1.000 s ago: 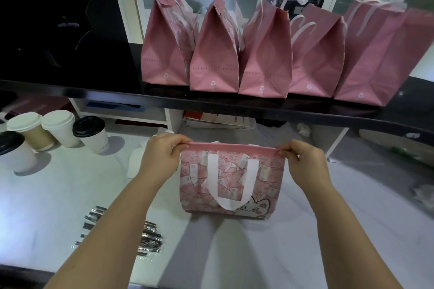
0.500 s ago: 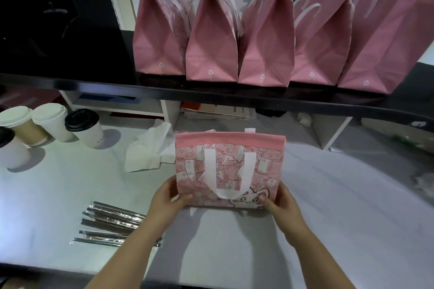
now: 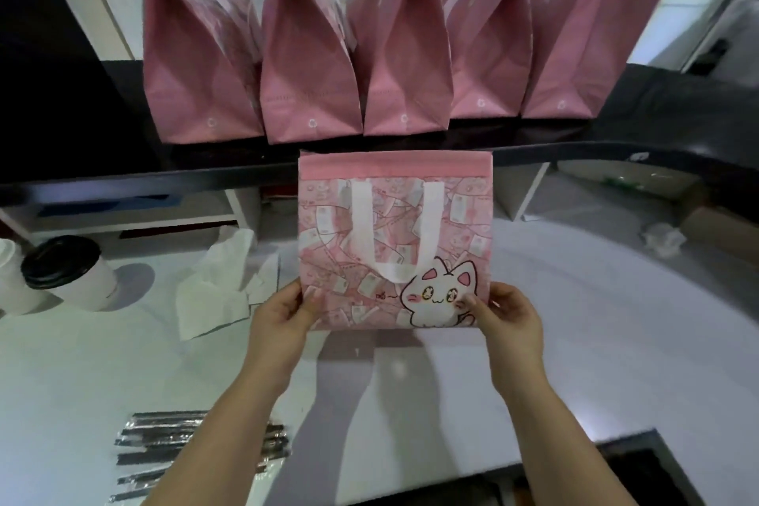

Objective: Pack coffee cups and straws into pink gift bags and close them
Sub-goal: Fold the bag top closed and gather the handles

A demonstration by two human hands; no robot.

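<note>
I am holding the cat-print gift bag point(image 3: 394, 242) upright, left grip point(image 3: 279, 320) and right grip point(image 3: 509, 316) pinching its bottom corners.

The white table point(image 3: 575, 362) carries cups point(image 3: 67, 271) at its left, a tissue point(image 3: 217, 288) and wrapped straws point(image 3: 152, 435). Five pink bags point(image 3: 312, 74) stand on the black shelf point(image 3: 665, 111) behind.

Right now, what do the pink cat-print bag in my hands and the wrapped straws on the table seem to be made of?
Pink cat-print gift bag: probably non-woven fabric, matte, showing no glare.
Bundle of wrapped straws: shiny plastic or foil wrappers, judging by bright glints; the straws themselves are hidden.
</note>
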